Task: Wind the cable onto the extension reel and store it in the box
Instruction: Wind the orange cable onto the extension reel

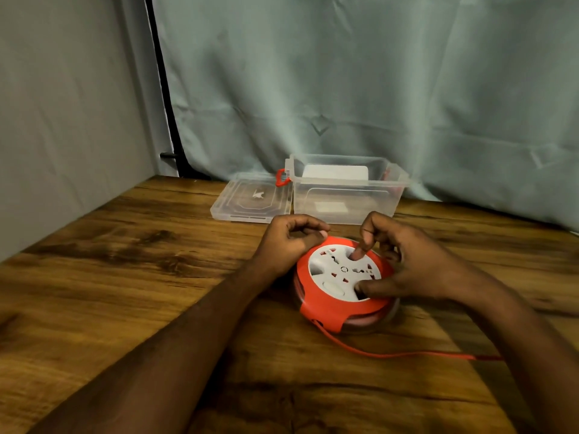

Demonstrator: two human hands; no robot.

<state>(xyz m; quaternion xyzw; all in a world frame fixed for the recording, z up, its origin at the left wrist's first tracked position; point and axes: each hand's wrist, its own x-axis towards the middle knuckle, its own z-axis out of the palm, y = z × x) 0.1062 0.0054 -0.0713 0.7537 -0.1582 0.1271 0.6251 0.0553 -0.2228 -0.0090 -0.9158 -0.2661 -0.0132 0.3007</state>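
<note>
A round orange extension reel (326, 303) with a white socket face lies flat on the wooden table (125, 277). My left hand (293, 238) sits at its far left rim, fingers curled, thumb against the orange edge. My right hand (404, 261) lies over the reel's right side, with its index finger and thumb tucked into recesses of the white face. An orange cable (407, 354) leaves the reel's front and runs right, passing under my right forearm. Behind the reel stands a clear plastic box (346, 186) with no lid on it.
The box's clear lid (250, 198) lies flat to the left of the box, beside an orange latch (281, 178). A white item shows inside the box. Grey-green cloth (376, 89) hangs behind the table, and a grey wall closes off the left side.
</note>
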